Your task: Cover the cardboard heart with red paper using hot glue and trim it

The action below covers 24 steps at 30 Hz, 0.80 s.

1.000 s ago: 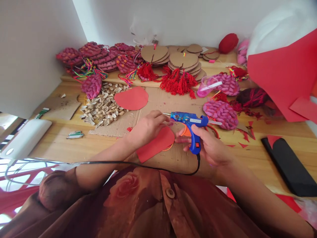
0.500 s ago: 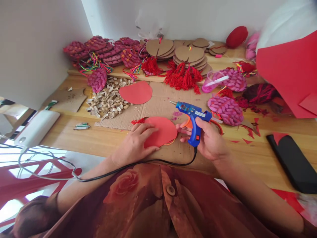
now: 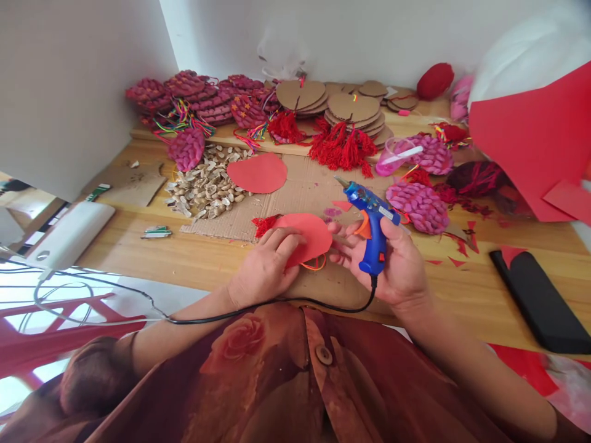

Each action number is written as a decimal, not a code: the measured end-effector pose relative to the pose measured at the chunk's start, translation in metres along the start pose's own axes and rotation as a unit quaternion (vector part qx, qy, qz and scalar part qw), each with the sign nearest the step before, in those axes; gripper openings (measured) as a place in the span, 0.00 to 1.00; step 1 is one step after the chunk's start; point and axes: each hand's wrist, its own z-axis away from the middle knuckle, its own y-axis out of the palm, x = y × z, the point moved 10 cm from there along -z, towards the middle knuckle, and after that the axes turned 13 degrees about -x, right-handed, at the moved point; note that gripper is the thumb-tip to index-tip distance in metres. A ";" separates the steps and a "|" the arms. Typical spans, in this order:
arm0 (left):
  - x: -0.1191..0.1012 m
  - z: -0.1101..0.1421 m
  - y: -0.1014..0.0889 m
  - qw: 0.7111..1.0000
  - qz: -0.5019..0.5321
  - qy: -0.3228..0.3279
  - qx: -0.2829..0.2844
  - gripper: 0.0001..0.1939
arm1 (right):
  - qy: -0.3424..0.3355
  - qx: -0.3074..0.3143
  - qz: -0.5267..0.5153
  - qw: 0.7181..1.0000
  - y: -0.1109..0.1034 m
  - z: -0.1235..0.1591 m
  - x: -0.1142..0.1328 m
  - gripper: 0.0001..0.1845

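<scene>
Nearest, at six o'clock, wearing a dark floral shirt point(image 3: 249, 381), with a black cord point(image 3: 290, 299) running across just in front of it. Resting the left hand point(image 3: 272, 261) on a red paper disc point(image 3: 314, 237) at the middle of the bench point(image 3: 203, 252), fingers curled over its seven-to-eight o'clock edge; cannot tell whether pinching it or only pressing down. Showing from beneath the disc: an orange-yellow cord loop point(image 3: 316, 268) at six o'clock and a red tassel point(image 3: 263, 226) near ten. Holding a blue hot-glue gun point(image 3: 375, 237) by its handle in the right hand point(image 3: 399, 261), at three o'clock from the disc; nozzle tilted toward eleven, lower fingers loosely extended beside the disc's edge.

Between three and four o'clock, well apart, a black phone point(image 3: 538, 301) bearing a red paper scrap. Out at nine, a white oblong case point(image 3: 76, 231). Farther off at ten, a heap of peanut shells point(image 3: 207, 191), touching a second red paper piece point(image 3: 261, 173) at eleven. Toward two to three, a pink braided yarn disc point(image 3: 418, 206). Farthest, stacked braided pieces point(image 3: 198, 101) at eleven, and cardboard discs point(image 3: 353, 106) between twelve and one, with red yarn tassels point(image 3: 344, 151) hanging in front.
</scene>
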 end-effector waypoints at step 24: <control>0.007 0.007 0.022 0.995 0.073 0.033 0.065 0.14 | -0.059 -0.099 0.088 0.989 -0.023 -0.016 0.007 0.19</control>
